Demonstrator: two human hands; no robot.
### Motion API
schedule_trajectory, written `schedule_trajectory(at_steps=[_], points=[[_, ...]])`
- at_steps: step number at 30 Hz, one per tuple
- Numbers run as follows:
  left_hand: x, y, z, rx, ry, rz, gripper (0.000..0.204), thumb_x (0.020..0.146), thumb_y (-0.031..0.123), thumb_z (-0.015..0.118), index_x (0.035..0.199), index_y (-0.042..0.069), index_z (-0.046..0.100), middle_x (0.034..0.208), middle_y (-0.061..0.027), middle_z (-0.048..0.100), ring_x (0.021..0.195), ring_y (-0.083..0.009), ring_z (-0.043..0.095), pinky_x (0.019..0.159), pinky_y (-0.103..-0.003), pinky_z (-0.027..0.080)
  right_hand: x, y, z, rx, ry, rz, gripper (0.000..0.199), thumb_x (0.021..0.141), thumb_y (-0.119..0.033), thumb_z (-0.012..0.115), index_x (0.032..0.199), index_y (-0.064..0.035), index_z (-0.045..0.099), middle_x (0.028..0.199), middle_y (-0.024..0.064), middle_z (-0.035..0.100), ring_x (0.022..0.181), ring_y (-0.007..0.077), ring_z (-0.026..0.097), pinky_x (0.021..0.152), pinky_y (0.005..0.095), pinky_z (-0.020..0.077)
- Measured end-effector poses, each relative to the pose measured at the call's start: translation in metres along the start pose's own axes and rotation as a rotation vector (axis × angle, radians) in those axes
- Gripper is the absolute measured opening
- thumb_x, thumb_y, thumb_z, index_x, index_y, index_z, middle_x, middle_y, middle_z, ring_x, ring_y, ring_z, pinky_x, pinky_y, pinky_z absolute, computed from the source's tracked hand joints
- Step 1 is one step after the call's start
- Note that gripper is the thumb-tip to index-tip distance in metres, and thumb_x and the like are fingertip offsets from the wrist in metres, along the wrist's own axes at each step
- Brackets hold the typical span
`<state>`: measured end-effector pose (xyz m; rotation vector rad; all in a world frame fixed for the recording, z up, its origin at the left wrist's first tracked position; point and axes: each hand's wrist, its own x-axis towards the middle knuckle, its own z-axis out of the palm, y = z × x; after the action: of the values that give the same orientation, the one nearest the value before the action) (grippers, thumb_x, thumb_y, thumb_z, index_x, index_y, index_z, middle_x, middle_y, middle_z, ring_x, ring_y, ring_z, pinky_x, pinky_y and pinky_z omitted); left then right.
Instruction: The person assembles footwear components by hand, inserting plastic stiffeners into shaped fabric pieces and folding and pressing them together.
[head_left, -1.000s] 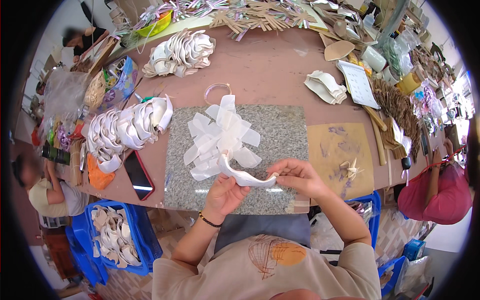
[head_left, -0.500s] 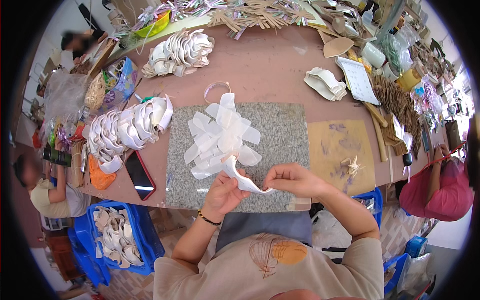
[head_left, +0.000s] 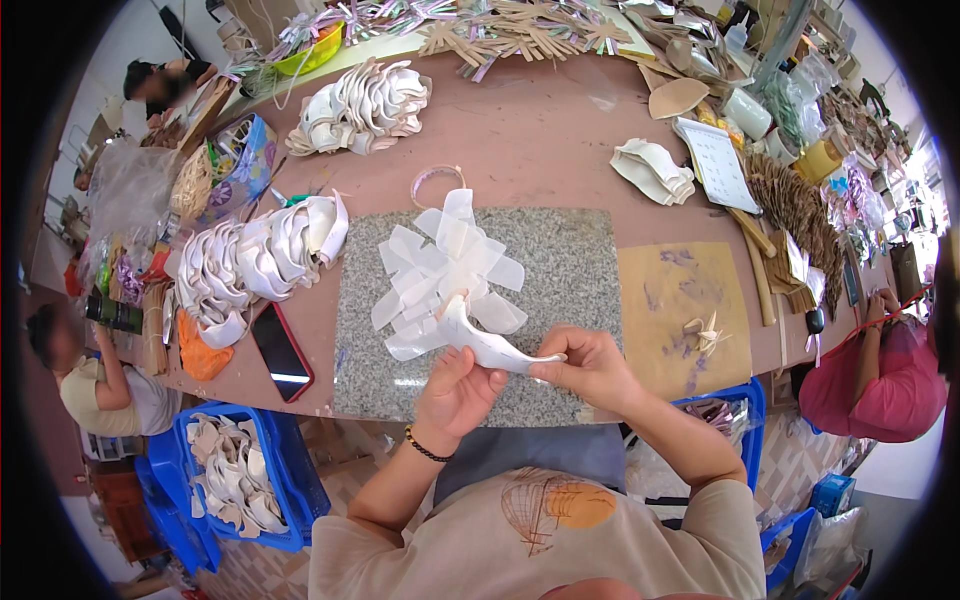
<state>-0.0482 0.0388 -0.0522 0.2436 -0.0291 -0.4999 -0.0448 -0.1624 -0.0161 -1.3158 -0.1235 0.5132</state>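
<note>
A curved white strip (head_left: pixel 488 347), like a thin bent leaf or shell shape, hangs over the grey speckled slab in front of me. My right hand (head_left: pixel 590 368) pinches its right end between thumb and fingers. Just under the strip's lower edge is my left hand (head_left: pixel 460 392), palm up, with thumb and fingers apart near its middle; whether they touch it is hard to tell. Beyond the strip, overlapping translucent white petal-shaped pieces (head_left: pixel 450 262) lie fanned out on the speckled slab (head_left: pixel 570 270). A tape roll (head_left: pixel 436 172) sits at the slab's far edge.
Stacks of curved white pieces (head_left: pixel 262 250) stand at left, near a red-edged phone (head_left: pixel 282 350). A brown sheet (head_left: pixel 650 340) lies right of the slab. Blue crates (head_left: pixel 300 490) flank me below the table. Other people sit at both sides.
The white strip has turned flatter and shifted slightly right, its right end now pinched farther out by my right hand. My left thumb and fingers have loosened from it.
</note>
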Motion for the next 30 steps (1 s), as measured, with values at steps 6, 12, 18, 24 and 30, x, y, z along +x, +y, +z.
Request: schedule_trajectory(at_steps=[6, 12, 18, 24, 30], points=[[-0.004, -0.003, 0.011, -0.102, 0.115, 0.017, 0.03, 0.094, 0.019, 0.046, 0.123, 0.009, 0.046, 0.115, -0.0078, 0.057, 0.106, -0.0205, 0.056, 0.082, -0.033, 0.052, -0.002, 0.007, 0.007, 0.082, 0.093, -0.144, 0.012, 0.084, -0.009, 0.064, 0.077, -0.001, 0.06, 0.077, -0.0005, 0.056, 0.07, 0.0046, 0.047, 0.061, 0.0224, 0.0376], [-0.001, 0.012, 0.03, 0.245, 0.072, 0.067, 0.028, 0.092, 0.013, 0.05, 0.119, 0.004, 0.05, 0.112, -0.0088, 0.058, 0.098, -0.0186, 0.059, 0.077, -0.031, 0.054, -0.001, -0.004, 0.016, -0.086, 0.23, -0.221, 0.011, 0.084, -0.011, 0.064, 0.086, 0.0002, 0.062, 0.079, 0.0007, 0.058, 0.082, 0.0079, 0.052, 0.074, 0.0237, 0.041], [-0.006, 0.002, 0.036, 0.778, 0.153, 0.046, 0.021, 0.089, 0.008, 0.054, 0.108, -0.001, 0.059, 0.101, -0.0075, 0.062, 0.089, -0.0129, 0.06, 0.073, -0.028, 0.052, 0.016, -0.018, 0.029, -0.003, 0.058, -0.145, 0.02, 0.084, -0.012, 0.064, 0.1, 0.0005, 0.06, 0.082, 0.0038, 0.061, 0.078, 0.0104, 0.056, 0.069, 0.0265, 0.047], [-0.007, -0.003, 0.032, 0.841, 0.2, 0.121, 0.018, 0.089, 0.006, 0.053, 0.103, -0.002, 0.06, 0.096, -0.0091, 0.063, 0.083, -0.0136, 0.06, 0.067, -0.028, 0.05, 0.017, -0.029, 0.034, 0.279, 0.118, -0.103, 0.017, 0.087, -0.014, 0.06, 0.093, 0.0016, 0.062, 0.083, 0.0041, 0.062, 0.076, 0.01, 0.056, 0.058, 0.0242, 0.047], [-0.013, 0.003, 0.049, 1.239, 0.315, 0.282, 0.012, 0.088, 0.009, 0.058, 0.089, -0.003, 0.062, 0.079, -0.0046, 0.06, 0.068, -0.0092, 0.056, 0.06, -0.022, 0.045, 0.023, -0.019, 0.03, 0.422, 0.107, -0.15, 0.019, 0.09, -0.017, 0.056, 0.088, 0.0008, 0.064, 0.083, 0.0039, 0.062, 0.075, 0.009, 0.054, 0.067, 0.025, 0.0442]])
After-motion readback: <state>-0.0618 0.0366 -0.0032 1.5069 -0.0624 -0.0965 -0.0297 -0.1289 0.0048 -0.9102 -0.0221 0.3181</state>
